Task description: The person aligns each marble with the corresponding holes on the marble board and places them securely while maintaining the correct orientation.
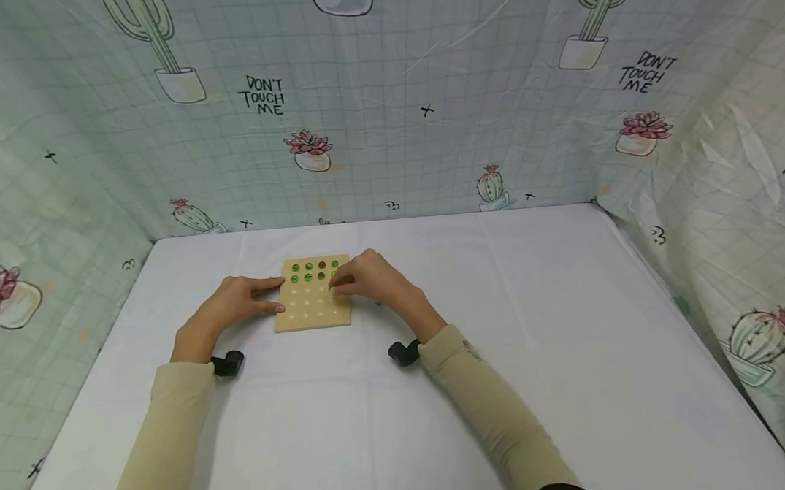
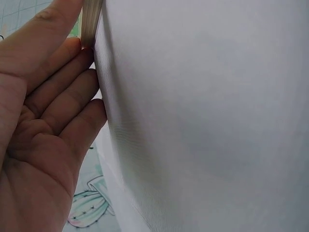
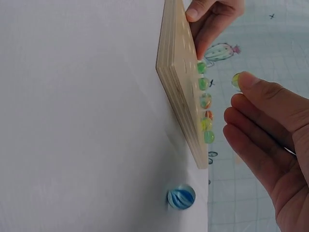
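A square wooden board point(image 1: 312, 314) with rows of shallow round hollows lies on the white table. Several glass marbles point(image 1: 309, 266), mostly green with one browner, sit in its two far rows. My left hand point(image 1: 233, 299) rests at the board's left edge, its fairly straight fingers and thumb touching the wood. Over the board's right part, my right hand point(image 1: 367, 275) pinches a yellow-green marble point(image 3: 236, 82) between thumb and fingers. In the right wrist view this marble is held apart from the board face. A blue swirled marble point(image 3: 181, 197) lies on the cloth beside the board.
White cloth covers the table point(image 1: 568, 354). Printed fabric point(image 1: 386, 92) with cactus drawings hangs behind it and at both sides. Black wrist cameras point(image 1: 228, 363) are strapped at both cuffs.
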